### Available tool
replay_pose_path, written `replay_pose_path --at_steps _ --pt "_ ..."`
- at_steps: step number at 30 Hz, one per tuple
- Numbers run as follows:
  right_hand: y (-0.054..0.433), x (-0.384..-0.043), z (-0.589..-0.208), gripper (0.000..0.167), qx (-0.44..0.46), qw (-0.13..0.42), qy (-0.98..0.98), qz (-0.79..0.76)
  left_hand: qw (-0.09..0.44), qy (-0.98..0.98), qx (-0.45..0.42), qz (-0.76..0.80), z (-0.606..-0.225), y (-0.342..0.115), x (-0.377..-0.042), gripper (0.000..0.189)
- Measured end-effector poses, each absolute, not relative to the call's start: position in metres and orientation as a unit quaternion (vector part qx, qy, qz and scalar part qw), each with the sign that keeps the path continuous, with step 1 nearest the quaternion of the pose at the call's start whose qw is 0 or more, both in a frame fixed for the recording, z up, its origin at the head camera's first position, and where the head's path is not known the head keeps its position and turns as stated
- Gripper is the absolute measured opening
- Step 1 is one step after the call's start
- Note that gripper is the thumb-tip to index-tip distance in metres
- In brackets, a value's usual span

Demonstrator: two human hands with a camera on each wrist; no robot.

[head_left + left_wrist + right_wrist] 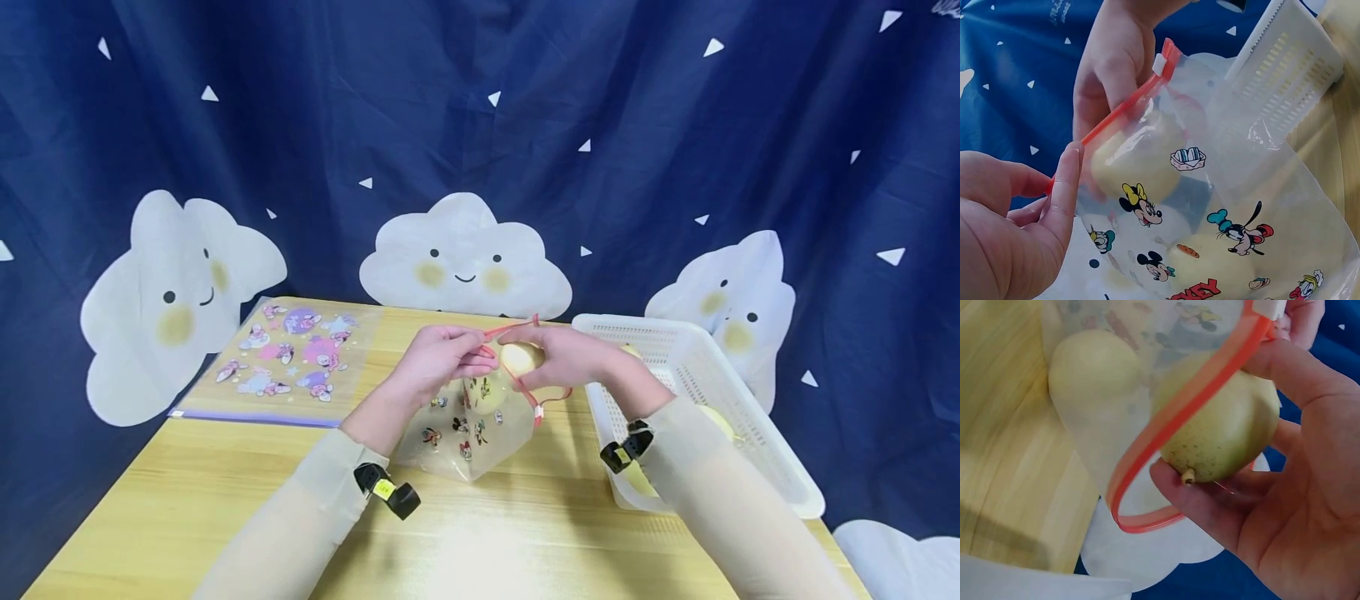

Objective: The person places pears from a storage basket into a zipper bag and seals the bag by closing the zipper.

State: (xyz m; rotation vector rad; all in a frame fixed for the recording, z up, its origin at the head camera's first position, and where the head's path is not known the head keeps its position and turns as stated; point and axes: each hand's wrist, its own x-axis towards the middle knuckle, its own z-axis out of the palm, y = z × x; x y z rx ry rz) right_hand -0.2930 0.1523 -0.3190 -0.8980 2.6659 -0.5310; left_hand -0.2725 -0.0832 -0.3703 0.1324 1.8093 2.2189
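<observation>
My left hand [1016, 219] pinches the red zip edge of a clear zip bag [480, 433] printed with cartoon characters. In the right wrist view, my right hand [1297, 450] holds a pale yellow-green pear [1222, 425] with a short stem, thumb on one side and fingers beneath. This pear is at the bag's mouth, partly behind the red zip strip [1188, 403]. Lower in the bag lies another pale fruit [1094, 372], seen through the plastic. A white slider [1159, 64] sits at one end of the zip.
To the right, a white perforated basket [772, 450] holds more yellow fruit [716, 421], partly hidden by my right arm. A flat zip bag with pink and purple prints [292, 358] lies at the table's back left. A dark blue curtain [465, 142] hangs behind the table.
</observation>
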Motion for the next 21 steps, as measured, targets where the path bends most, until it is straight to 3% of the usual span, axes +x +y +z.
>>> replay_pose_path --at_steps 9,16,21 --pt "0.134 -0.306 -0.332 0.082 -0.325 0.182 0.913 -0.166 0.139 0.617 0.062 0.773 -0.361 -0.076 -0.268 0.033" --pt "0.116 -0.312 -0.342 0.049 -0.380 0.212 0.875 -0.210 0.141 0.605 0.067 0.780 -0.353 -0.071 -0.265 0.031" --pt "0.105 -0.311 -0.348 0.061 -0.368 0.235 0.871 -0.227 0.143 0.590 0.068 0.791 -0.351 -0.070 -0.265 0.033"
